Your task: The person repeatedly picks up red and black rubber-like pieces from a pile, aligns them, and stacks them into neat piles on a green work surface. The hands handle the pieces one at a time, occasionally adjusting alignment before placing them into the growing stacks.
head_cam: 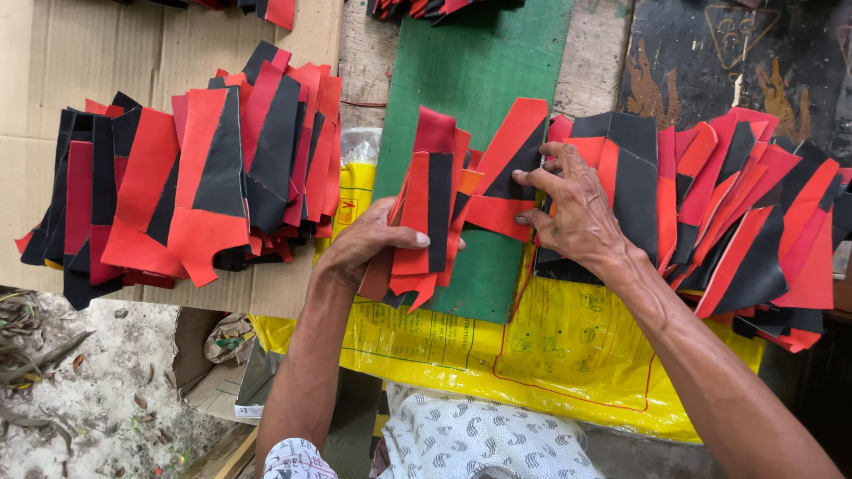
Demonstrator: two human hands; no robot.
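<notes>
My left hand (371, 239) grips a small stack of red and black cut pieces (429, 213), held upright over a green board (484, 71). To the right, my right hand (577, 208) rests with spread fingers on a large overlapping pile of red and black pieces (728, 213), its fingertips on one red and black piece (510, 168) at the pile's left end. Another fanned heap of the same pieces (186, 177) lies at the left on cardboard (80, 53).
A yellow plastic sack (550, 355) hangs over the table's front edge under the green board. More red and black pieces (417, 7) lie at the top. Below are my patterned clothing (479, 439) and, at the left, ground with dry leaves (80, 381).
</notes>
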